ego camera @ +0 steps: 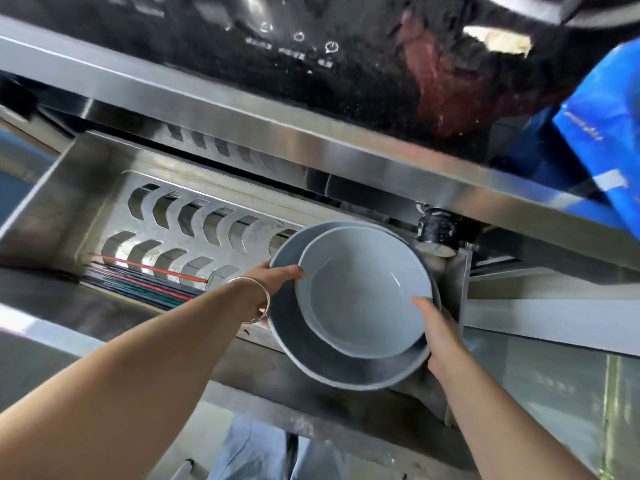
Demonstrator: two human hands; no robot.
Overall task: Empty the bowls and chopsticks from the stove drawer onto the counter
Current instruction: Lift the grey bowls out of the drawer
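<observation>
Two grey-blue bowls are nested, the smaller bowl (363,292) inside the larger bowl (332,368), tilted toward me above the right part of the open steel stove drawer (69,188). My left hand (277,277) grips the stack's left rim, thumb over the edge. My right hand (438,327) holds the right rim, fingers behind the bowls. Several coloured chopsticks (145,284) lie in the drawer at the front left, on its slotted floor.
The black glass stove top (277,46) with touch symbols lies above the drawer, edged by a steel trim (346,147). A blue box (602,133) stands at the right on the top. A black fitting (436,226) sits behind the bowls.
</observation>
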